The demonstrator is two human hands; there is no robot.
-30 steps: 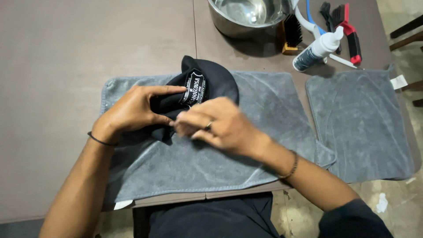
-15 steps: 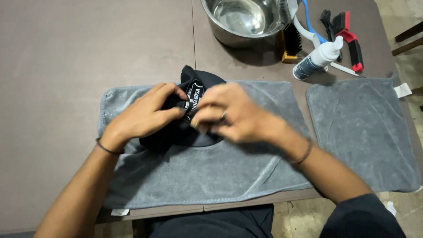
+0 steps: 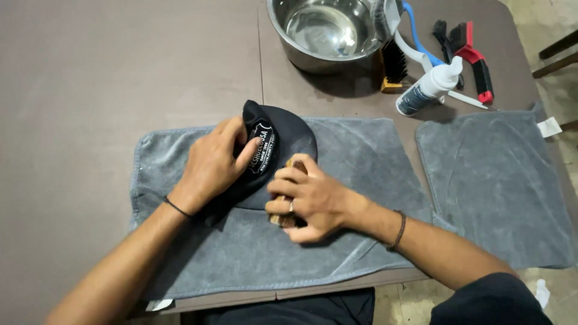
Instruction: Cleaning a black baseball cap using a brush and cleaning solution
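Black fabric baseball cap with a white patch on the front (image 3: 274,150) is lying on the big grey terry towel (image 3: 361,174) spread over the brown table (image 3: 120,72), pretty much centre of the view; the left hand (image 3: 211,165) is flattened over the crown, fingers spread and pressing it down, not really closed around anything. The right hand (image 3: 307,198) is curled shut on a small wooden-backed brush (image 3: 288,192) held against the cap's brim; most of the brush is hidden under the fingers, so can't tell the bristle type.

Handling-wise I'd guess the cap is light and floppy at the crown, stiffer at the brim; so it probably wants pinning at the crown like that, or it'll slide around on the towel.

Other stuff: a shiny steel bowl (image 3: 331,30) up top; a black-bristled wooden brush (image 3: 392,66) just beside it; a white spray bottle lying on its side (image 3: 428,90); a red-and-black handled brush (image 3: 475,60) near that; a second grey towel (image 3: 494,180) off to the right. Nothing really sits between the hands and the cap.
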